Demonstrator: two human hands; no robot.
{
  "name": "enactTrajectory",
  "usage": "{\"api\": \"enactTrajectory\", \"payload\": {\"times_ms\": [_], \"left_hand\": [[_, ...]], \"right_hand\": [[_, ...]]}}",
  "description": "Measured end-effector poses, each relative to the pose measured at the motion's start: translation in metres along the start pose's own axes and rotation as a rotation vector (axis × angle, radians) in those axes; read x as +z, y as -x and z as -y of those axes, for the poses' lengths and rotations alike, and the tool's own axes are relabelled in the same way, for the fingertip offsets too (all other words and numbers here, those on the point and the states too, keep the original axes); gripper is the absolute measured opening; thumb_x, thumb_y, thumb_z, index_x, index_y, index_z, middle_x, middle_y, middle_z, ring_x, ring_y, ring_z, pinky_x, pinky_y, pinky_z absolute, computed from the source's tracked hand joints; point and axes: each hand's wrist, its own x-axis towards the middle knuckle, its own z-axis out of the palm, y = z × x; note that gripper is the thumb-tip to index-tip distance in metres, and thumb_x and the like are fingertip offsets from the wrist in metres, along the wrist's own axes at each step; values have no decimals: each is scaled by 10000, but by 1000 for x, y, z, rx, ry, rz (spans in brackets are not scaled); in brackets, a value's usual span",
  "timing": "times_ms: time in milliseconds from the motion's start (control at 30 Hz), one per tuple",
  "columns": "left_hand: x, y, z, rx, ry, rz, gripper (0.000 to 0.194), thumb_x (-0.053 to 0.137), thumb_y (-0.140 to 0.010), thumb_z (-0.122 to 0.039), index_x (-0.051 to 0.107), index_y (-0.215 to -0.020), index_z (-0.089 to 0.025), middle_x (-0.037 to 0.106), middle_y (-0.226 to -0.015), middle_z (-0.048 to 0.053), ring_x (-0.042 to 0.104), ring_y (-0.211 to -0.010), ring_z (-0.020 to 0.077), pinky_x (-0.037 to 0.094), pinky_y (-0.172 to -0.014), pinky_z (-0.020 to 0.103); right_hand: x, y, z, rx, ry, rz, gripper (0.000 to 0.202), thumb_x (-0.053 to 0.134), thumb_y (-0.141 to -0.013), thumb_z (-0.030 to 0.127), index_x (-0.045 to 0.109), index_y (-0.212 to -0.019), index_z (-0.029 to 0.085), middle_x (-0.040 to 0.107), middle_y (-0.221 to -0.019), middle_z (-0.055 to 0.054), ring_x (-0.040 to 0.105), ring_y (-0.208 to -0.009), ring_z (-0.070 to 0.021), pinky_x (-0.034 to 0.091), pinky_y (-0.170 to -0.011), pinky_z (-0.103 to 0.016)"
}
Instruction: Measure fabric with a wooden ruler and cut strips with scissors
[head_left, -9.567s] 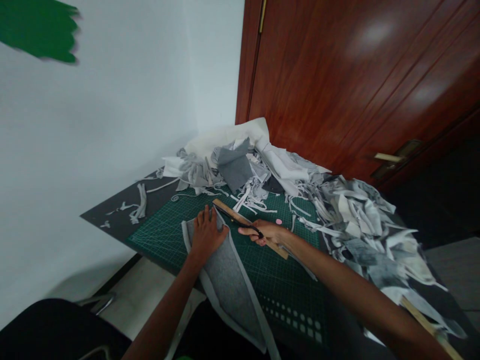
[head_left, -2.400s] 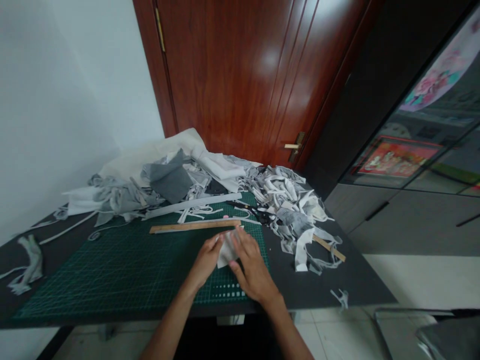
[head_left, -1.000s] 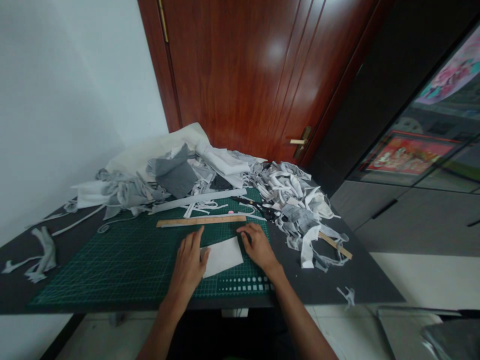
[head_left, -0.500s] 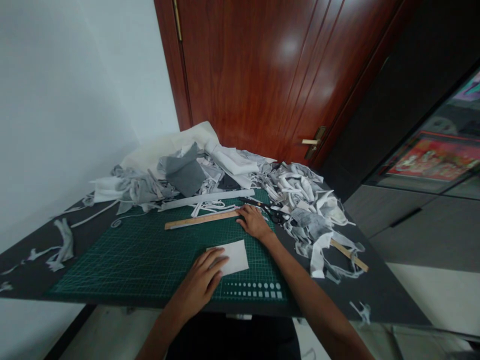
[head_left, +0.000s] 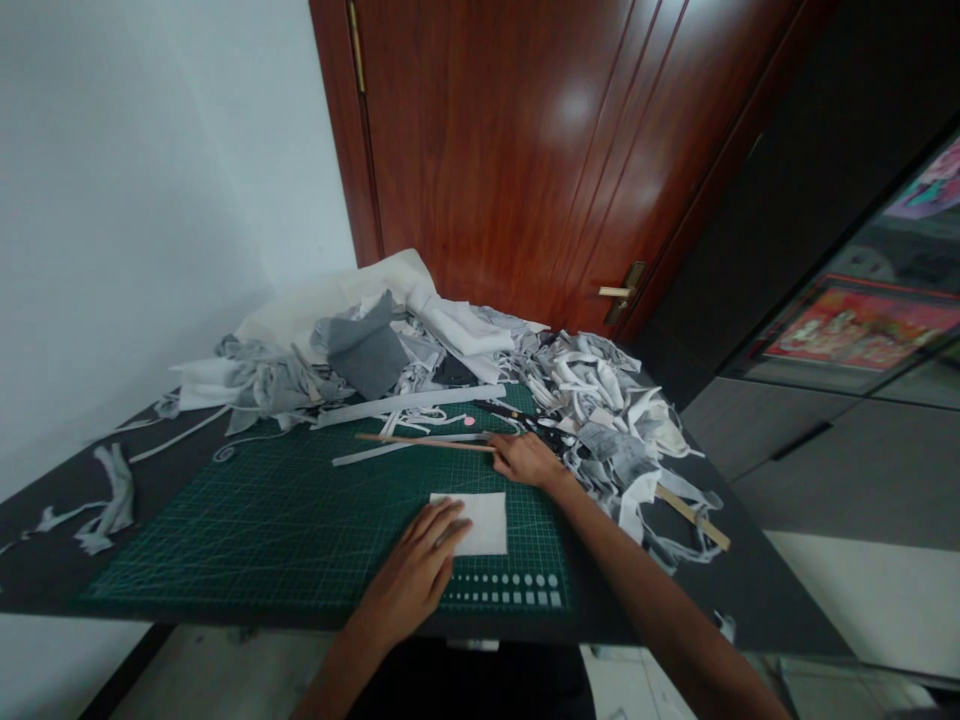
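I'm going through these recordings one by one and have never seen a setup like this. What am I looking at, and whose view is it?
There is no machine here: these are a person's two bare hands, seen by a camera worn on the head, looking forward and down. A gridded green cutting mat lies on a dark table. The left hand rests on a pale rectangular piece. The right hand grips one end of a wooden ruler, seen nearly edge-on. Black scissors lie just beyond that hand, and grey and white scraps are heaped behind.
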Motion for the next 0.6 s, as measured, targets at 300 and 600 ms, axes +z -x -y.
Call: {"api": "enactTrajectory", "payload": {"times_ms": [300,600], "left_hand": [[-4,5,-7,25,1,-45,522,449,-968,-63,627,-1408,-280,659,-1404,51,579,-1340,231,482,-1175,436],[0,1,-1,-123,-33,-173,342,472,-1032,-189,648,-1317,-259,635,-1372,71,535,-1316,274,460,-1135,469]], "right_hand": [[-5,77,28,151,-37,22,391,327,-1120,293,669,-949,209,734,-772,-31,701,-700,-199,380,-647,-280],[7,114,44,60,-256,-29,325,546,-1053,473,611,-1257,228,762,-1066,-67,721,-974,-249,488,-906,-353]]}}
